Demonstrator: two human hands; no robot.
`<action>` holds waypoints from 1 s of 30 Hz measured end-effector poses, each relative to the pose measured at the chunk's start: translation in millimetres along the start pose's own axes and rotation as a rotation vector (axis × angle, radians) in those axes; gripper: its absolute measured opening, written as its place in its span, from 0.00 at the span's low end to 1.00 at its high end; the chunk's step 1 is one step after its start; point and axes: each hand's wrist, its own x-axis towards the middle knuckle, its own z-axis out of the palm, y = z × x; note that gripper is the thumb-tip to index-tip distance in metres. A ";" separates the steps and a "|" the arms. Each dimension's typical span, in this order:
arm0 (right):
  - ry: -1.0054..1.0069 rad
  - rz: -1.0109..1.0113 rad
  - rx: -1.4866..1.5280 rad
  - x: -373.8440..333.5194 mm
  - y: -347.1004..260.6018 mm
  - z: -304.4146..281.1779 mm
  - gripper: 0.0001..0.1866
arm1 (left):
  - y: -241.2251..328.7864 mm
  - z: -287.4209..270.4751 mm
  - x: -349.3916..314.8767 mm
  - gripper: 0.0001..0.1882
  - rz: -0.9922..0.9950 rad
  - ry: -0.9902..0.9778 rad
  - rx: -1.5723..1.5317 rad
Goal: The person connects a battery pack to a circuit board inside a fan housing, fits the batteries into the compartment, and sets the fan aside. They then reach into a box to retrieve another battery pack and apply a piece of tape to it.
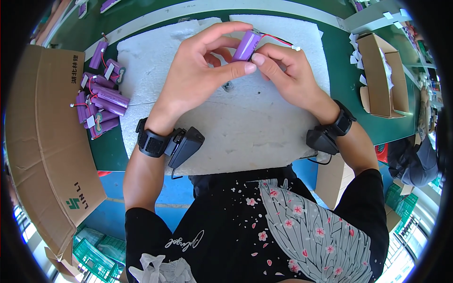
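Observation:
A purple cylindrical battery is held tilted above the white foam board. Red and black wires run from its upper end to a small white plug. My left hand grips the battery, fingers at its top and thumb at its bottom end. My right hand is closed at the battery's lower right side, its thumb tip against the bottom edge. Whether anything small sits under the right fingertips is hidden.
Several wired purple batteries are piled left of the foam board, on the green table. A big cardboard box stands at the left. An open cardboard carton with white paper pieces is at the right. Black devices are strapped to both wrists.

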 end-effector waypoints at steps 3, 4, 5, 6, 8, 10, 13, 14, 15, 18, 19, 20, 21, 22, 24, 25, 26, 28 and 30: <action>-0.018 0.011 -0.003 -0.7 0.5 -0.9 0.13 | 0.9 0.1 0.0 0.28 -0.001 -0.004 0.014; -0.032 0.020 -0.009 -0.9 1.2 -1.4 0.13 | 1.2 0.2 0.1 0.28 -0.002 -0.006 0.021; -0.046 0.030 -0.015 -1.2 1.5 -1.7 0.13 | 1.6 0.0 0.4 0.28 -0.002 -0.006 0.020; -0.046 0.030 -0.015 -1.2 1.2 -1.7 0.13 | 2.1 -0.2 0.7 0.27 0.001 -0.013 0.032; -0.060 0.030 0.019 -0.6 -0.1 -1.9 0.13 | 2.7 -0.7 1.3 0.27 0.007 -0.027 0.057; -0.067 0.029 0.036 -0.2 -0.2 -2.2 0.13 | 2.1 0.4 0.5 0.26 0.021 -0.029 0.075; -0.102 0.019 0.062 -0.4 0.7 -2.7 0.13 | 0.3 1.7 -0.7 0.26 0.049 -0.033 0.111; -0.101 0.020 0.062 -0.6 0.9 -2.8 0.13 | -0.6 1.6 -0.5 0.27 0.044 -0.047 0.129; -0.103 0.021 0.067 -0.8 1.0 -2.8 0.13 | -1.4 1.3 -0.3 0.28 0.040 -0.062 0.147; -0.106 0.024 0.079 -1.3 1.3 -3.5 0.13 | -1.4 0.8 -0.1 0.30 0.022 -0.082 0.162; -0.118 0.031 0.074 -1.2 1.4 -4.3 0.13 | -1.3 0.7 -0.2 0.30 0.009 -0.086 0.159; -0.129 0.039 0.069 -1.1 1.6 -5.2 0.13 | -1.2 0.9 -0.2 0.30 -0.004 -0.091 0.157; -0.140 0.047 0.063 -1.0 2.0 -5.9 0.12 | -1.2 1.4 -0.3 0.30 -0.005 -0.091 0.157; -0.140 0.047 0.063 -1.2 3.4 -6.0 0.12 | -1.0 2.3 -0.5 0.29 -0.021 -0.079 0.106; -0.136 0.048 0.084 -1.8 7.3 -5.2 0.12 | -0.2 3.4 -0.9 0.27 -0.053 -0.053 0.005; -0.134 0.049 0.094 -1.9 7.6 -5.0 0.12 | 0.1 3.3 -0.8 0.27 -0.053 -0.053 0.005; -0.133 0.048 0.094 -2.0 7.0 -5.6 0.12 | 0.3 3.0 -0.8 0.27 -0.045 -0.052 0.014; -0.166 0.086 0.077 -1.7 3.1 -7.7 0.12 | 0.1 2.5 -0.5 0.27 -0.027 -0.051 0.031; -0.181 0.105 0.068 -2.3 2.3 -7.9 0.12 | -0.7 2.3 -0.1 0.27 -0.016 -0.048 0.031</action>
